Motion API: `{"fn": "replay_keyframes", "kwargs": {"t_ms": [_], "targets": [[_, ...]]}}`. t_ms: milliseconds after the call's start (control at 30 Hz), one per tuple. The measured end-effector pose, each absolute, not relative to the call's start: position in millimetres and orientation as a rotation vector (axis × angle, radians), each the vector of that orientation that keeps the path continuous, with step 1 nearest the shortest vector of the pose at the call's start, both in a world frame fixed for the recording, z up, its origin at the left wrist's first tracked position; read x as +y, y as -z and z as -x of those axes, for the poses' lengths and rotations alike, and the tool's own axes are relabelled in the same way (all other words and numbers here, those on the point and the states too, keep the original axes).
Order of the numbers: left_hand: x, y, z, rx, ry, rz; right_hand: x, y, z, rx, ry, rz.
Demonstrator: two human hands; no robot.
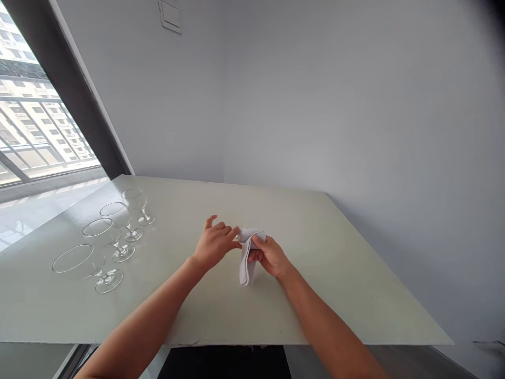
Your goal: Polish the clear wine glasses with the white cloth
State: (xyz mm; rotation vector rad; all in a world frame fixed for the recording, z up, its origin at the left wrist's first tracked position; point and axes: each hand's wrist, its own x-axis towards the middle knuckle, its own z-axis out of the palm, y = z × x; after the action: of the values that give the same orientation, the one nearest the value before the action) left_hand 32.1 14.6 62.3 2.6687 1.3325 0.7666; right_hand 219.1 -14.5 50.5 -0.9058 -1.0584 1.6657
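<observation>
A white folded cloth [247, 263] is held above the near middle of the table, with its folded strip hanging down and an upper fold reaching left. My right hand [271, 256] grips it, thumb on top and fingers curled behind. My left hand [216, 243] is at the upper left edge of the cloth, its thumb and index finger closed around that edge while another finger sticks up. Part of the left hand's grip is too small to make out clearly.
Several clear stemmed glasses [109, 280] stand in a slanted row on the left of the pale table [315, 295]. Grey walls [315, 105] border the table behind and to the right. A window [35, 121] is at left, and a switch [170, 15] is on the wall.
</observation>
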Motion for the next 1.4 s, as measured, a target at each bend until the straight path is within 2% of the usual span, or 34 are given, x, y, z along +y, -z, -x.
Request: {"fn": "replay_keyframes", "kwargs": {"t_ms": [133,200,267,400,467,633,800,1000,1200,1400], "targets": [[19.9,-63.2,-21.0,1.168,-0.453,-2.338,-23.8,-66.6,-230.7,-1.572,-1.568,0.961],[18.3,-63.7,-21.3,1.054,-0.333,-2.200,-24.2,-69.3,-234.2,-1.621,-1.551,0.980],[14.2,-63.4,-26.2,1.121,-0.430,-2.220,-20.7,-65.8,-232.7,-1.481,-1.546,0.983],[8.2,-59.9,-36.7,1.345,-0.857,-2.568,-11.3,-51.1,-221.0,-0.997,-1.558,0.956],[9.8,-57.6,-36.6,1.337,-0.865,-2.662,-10.7,-47.6,-217.8,-0.940,-1.607,0.939],[18.5,-59.9,-25.0,1.269,-0.656,-2.355,-19.2,-60.6,-230.2,-1.493,-1.630,0.975],[16.3,-73.4,-19.4,0.888,-0.298,-1.853,-20.6,-75.5,-250.9,-1.973,-1.557,0.953],[15.7,-82.8,-17.1,0.706,-0.219,-1.673,-10.6,-71.8,-282.5,-1.993,-1.492,0.903],[28.8,-76.9,-5.6,1.064,-0.503,-1.731,-2.7,-67.7,-303.8,-1.564,-0.889,1.127],[27.0,-61.6,-16.7,1.468,-0.551,-1.931,-22.7,-75.9,-248.4,-2.070,-0.219,1.131]]}}
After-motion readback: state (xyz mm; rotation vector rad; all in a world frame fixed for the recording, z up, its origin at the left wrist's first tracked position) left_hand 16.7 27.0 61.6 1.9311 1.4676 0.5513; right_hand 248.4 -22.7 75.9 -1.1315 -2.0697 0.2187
